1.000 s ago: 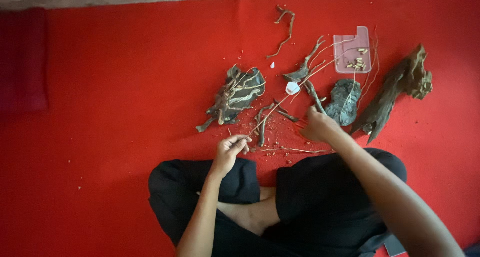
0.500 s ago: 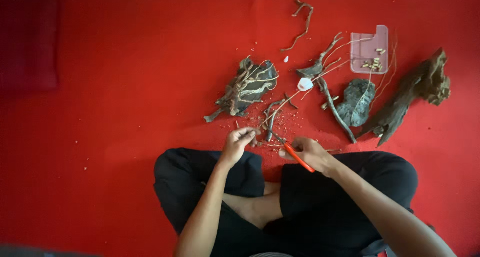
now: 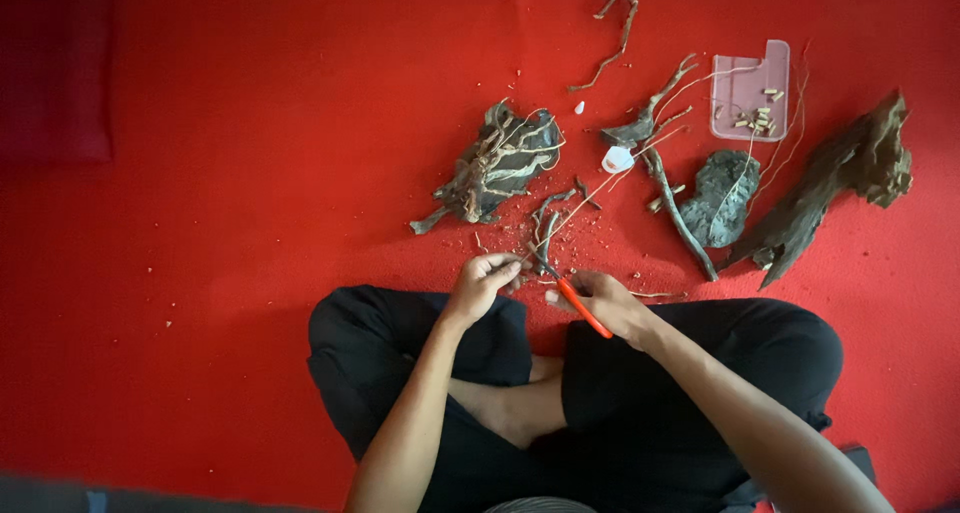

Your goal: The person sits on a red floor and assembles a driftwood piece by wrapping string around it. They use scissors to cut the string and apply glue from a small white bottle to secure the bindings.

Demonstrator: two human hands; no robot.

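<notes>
The right hand (image 3: pixel 605 301) is closed around orange-handled cutters (image 3: pixel 578 303), their dark tip meeting a thin, crooked brown twig (image 3: pixel 547 235). The left hand (image 3: pixel 482 283) pinches the twig's near end between curled fingers. The twig lies on the red carpet (image 3: pixel 250 223), just beyond the person's crossed legs, amid pale wood chips (image 3: pixel 590 248).

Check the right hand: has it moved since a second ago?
Yes. The right hand has pulled back from the dark flat rock toward the person's lap, and now holds an orange-handled tool.
</notes>
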